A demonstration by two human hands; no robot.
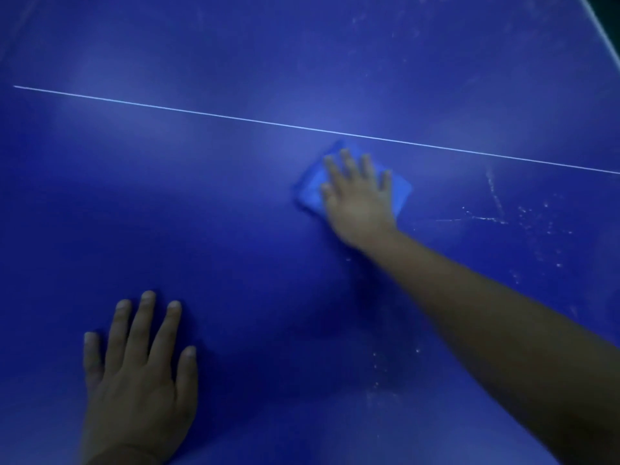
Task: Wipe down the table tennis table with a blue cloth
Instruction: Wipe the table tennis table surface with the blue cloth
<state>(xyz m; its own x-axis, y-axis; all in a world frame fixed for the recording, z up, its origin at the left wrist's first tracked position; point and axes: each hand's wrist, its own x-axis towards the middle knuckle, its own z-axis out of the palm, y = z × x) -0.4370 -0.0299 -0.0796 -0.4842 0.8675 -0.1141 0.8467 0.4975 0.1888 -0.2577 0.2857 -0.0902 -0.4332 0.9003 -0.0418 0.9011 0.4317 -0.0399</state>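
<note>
A dark green strip of floor (610,15) shows at the top right corner; it is blurred

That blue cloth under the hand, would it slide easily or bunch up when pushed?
The blue cloth looks folded into a flat pad, so it probably stays together. The right hand presses it with spread fingers on a smooth table, so it likely glides. Lifted, it would probably flop.

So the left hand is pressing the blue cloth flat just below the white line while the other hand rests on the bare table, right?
Not quite: the head view shows the right hand pressing the blue cloth flat with straight fingers, just below the white line. The left hand is the one resting on the bare table.
</note>
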